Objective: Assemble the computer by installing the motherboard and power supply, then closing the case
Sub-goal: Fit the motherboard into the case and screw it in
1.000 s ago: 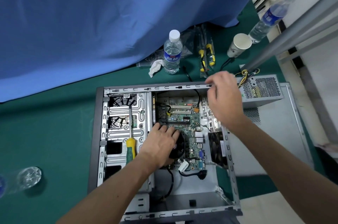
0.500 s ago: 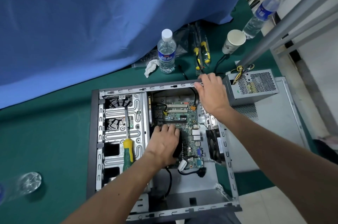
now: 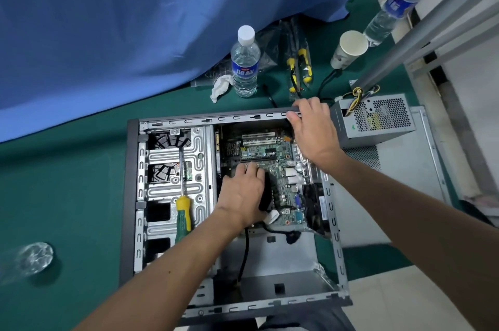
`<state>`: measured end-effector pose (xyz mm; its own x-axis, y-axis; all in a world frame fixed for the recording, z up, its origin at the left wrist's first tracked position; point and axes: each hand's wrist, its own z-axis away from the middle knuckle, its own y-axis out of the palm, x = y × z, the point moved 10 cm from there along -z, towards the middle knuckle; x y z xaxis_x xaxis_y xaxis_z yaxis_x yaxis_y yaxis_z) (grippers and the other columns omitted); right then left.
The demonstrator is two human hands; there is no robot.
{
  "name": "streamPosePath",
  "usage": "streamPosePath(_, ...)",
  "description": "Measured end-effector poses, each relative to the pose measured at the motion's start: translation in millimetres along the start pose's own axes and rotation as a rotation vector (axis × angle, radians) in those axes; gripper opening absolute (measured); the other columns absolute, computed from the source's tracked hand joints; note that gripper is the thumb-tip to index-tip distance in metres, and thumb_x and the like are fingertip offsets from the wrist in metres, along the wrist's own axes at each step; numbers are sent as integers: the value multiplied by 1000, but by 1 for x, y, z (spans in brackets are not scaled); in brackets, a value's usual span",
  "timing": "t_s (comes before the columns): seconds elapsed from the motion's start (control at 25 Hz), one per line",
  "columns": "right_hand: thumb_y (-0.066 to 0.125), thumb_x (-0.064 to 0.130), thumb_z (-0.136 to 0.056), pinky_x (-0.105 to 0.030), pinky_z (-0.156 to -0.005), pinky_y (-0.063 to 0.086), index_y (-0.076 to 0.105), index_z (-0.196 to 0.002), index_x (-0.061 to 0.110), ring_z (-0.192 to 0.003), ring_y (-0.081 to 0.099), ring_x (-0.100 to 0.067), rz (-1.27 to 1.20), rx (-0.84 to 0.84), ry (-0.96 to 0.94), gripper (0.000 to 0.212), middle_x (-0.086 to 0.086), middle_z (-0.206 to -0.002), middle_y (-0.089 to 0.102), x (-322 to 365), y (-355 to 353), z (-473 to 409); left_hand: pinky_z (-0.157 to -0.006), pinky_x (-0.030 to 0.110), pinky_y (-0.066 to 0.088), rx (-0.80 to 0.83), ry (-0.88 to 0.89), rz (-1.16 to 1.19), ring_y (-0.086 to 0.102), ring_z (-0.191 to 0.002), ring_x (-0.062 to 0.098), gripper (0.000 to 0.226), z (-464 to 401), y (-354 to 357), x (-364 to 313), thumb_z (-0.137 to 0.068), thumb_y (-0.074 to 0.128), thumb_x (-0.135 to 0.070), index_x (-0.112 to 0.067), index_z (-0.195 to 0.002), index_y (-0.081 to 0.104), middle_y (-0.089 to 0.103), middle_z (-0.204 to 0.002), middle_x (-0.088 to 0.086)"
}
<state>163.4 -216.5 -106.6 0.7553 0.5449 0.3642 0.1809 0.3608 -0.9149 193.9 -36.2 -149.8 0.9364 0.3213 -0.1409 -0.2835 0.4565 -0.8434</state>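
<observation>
Blue cloth [image 3: 135,20] hangs over the whole 10–12 o'clock area, draped onto the green table [image 3: 54,168]. Centre frame: the open case [image 3: 129,195], lying on its side w/ the opening up – prob. so parts can drop straight in. Its side panel [image 3: 405,195] lies flat at 3 o'clock, off the case, so closing isn't done yet. On top of that panel sits the power supply [image 3: 378,120], approx. 2 o'clock of the case and outside it, wires sticking up; not installed.

Motherboard [image 3: 270,152] sits inside the case, upper-right part of the bay. Whether it's screwed down I can't tell.

Left hand [image 3: 243,193] lies on the board's lower-left area, beside a black part, fingers fairly straight and close together, pressing down – looks like it's steadying or seating the board. Right hand [image 3: 313,128] is at the case's top rim, 1 o'clock corner, fingers curled over the edge and gripping it, prob. to keep the case from sliding while the other hand pushes.

Screwdriver [image 3: 183,212], yellow-green handle, rests on the drive cage at 9 o'clock of the board, within easy reach for screws.

Smaller stuff at 12–1 o'clock behind the case: water bottle [image 3: 245,60], upright, w/ a crumpled tissue [image 3: 220,86] just beside it; bagged small tools [image 3: 299,66]; paper cup [image 3: 349,48]; second bottle [image 3: 397,4] further out. Blurred clear object [image 3: 32,257] at 8 o'clock.
</observation>
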Motion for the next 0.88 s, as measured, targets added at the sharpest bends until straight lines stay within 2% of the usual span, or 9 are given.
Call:
streamPosePath(0.28,38,38,-105,-43,-90,43,51,-128,11,-117,39,-26,-16,4,-6,38,-8,-125,47,0,1,1,-75,38,53,6,53,81,35,-123,29,85,-10,8,-23,-73,79,-51,-8,-135,40,37,-131,7)
streamPosePath(0.52,39,37,-104,-43,-90,43,52,-127,11,-115,39,-27,-36,-7,-15,37,-9,-124,48,-1,2,0,-81,35,54,-5,42,80,33,-125,30,96,-9,15,-28,-76,81,-42,-6,-145,25,31,-138,11)
streamPosePath(0.72,39,39,-104,-41,-90,41,52,-128,13,-116,37,-25,-98,-11,-10,37,-6,-123,48,-4,3,0,-81,39,54,0,52,109,33,-131,31,87,-9,14,-24,-81,77,-42,-6,-144,29,34,-141,9)
streamPosePath(0.88,40,39,-104,-41,-89,41,53,-127,14,-116,38,-25,-106,-12,-10,37,-6,-123,48,-5,3,-2,-81,38,53,13,30,125,34,-127,31,85,-11,10,-29,-78,80,-36,-5,-142,32,34,-138,10)
